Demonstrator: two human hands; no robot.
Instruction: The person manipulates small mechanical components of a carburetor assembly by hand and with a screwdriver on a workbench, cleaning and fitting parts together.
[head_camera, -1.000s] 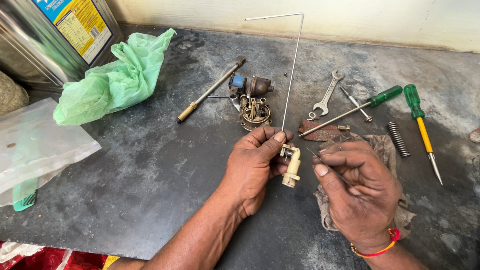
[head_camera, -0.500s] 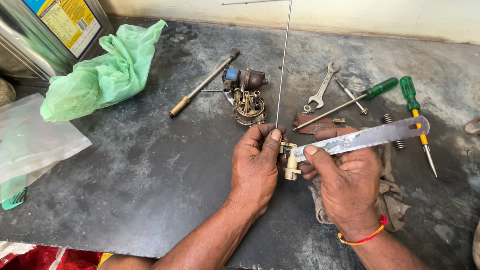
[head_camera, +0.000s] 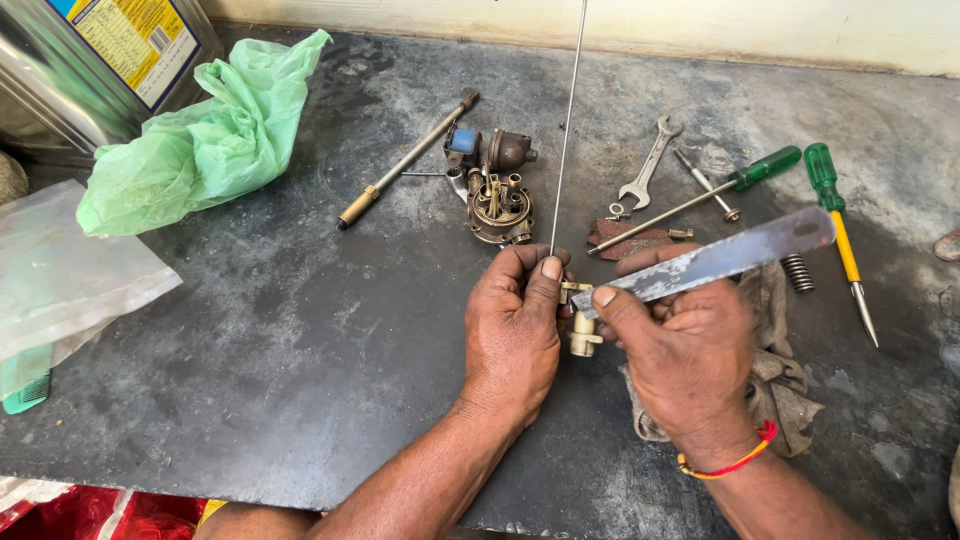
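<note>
Pinching brass fitting (head_camera: 582, 335) between left hand (head_camera: 515, 330) and right hand (head_camera: 680, 350).

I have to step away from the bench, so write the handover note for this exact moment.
Left hand: pinches the small brass fitting with the cream plastic end and the long thin steel wire rising from it.
Right hand: grips the flat bare-metal blade, its tip laid against the fitting.
On the dark bench: brass carburettor body, open-ended spanner, two green-handled screwdrivers, grey rag.
Done: fitting is off the body. Left: work at the fitting, reassembly.
</note>
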